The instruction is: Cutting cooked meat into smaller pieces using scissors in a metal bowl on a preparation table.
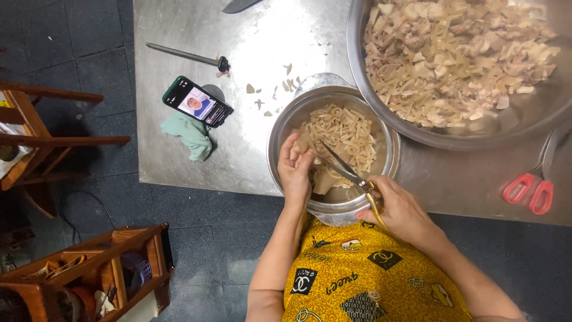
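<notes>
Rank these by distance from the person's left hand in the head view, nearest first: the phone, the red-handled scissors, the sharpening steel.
From the left hand:
1. Phone, up-left of it, propped on the table.
2. Sharpening steel, beyond the phone, toward the table's far edge.
3. Red-handled scissors, far off at the table's right edge.

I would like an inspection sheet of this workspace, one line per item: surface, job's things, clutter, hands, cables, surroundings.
Surface: steel table, shiny, with small pale scraps scattered near the bowls.
Job's things: small steel bowl at the near edge, holding cut pale strips; large bowl of pale pieces behind it.
Clutter: phone with lit screen on a green cloth; sharpening rod; red-handled scissors.
Hands: left hand holds a pale piece in the small bowl; right hand has its grip on yellow-handled scissors, blades open.
Cables: dark cable on the floor.
Surroundings: dark tiled floor, wooden furniture at left.
</notes>
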